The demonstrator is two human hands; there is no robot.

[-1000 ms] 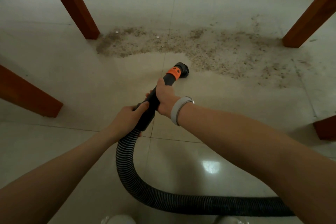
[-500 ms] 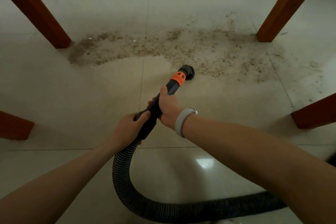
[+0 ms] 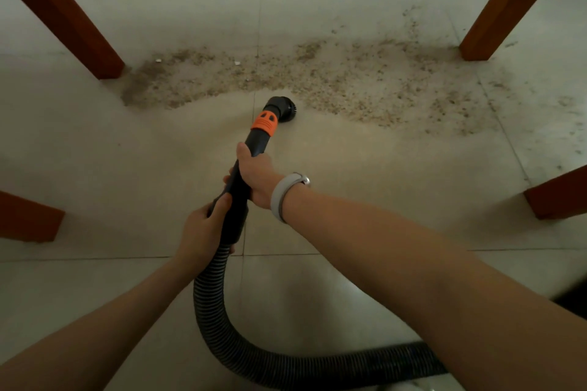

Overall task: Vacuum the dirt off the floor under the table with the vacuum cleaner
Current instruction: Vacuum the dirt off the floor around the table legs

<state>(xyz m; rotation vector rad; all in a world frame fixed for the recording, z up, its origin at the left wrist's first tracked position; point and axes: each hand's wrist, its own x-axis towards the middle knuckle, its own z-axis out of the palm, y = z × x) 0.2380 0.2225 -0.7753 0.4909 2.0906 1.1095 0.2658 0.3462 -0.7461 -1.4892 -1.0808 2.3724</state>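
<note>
A black vacuum wand (image 3: 236, 200) with an orange collar (image 3: 264, 123) ends in a round brush nozzle (image 3: 284, 108) that rests on the tile floor at the near edge of a wide band of brown dirt (image 3: 333, 79). My right hand (image 3: 255, 174), with a pale wristband, grips the wand's upper part. My left hand (image 3: 203, 232) grips it lower down, where the ribbed black hose (image 3: 222, 336) begins. The hose curves down and off to the right.
Four reddish wooden table legs stand around the dirt: far left (image 3: 63, 16), far right (image 3: 508, 6), near left (image 3: 28, 216), near right (image 3: 559, 194). The dirt runs between the two far legs. Pale tiles on my side of it look swept.
The nozzle has slid a little to the left along the near edge of the dirt. The view has shifted, and both hands keep their grip on the wand.
</note>
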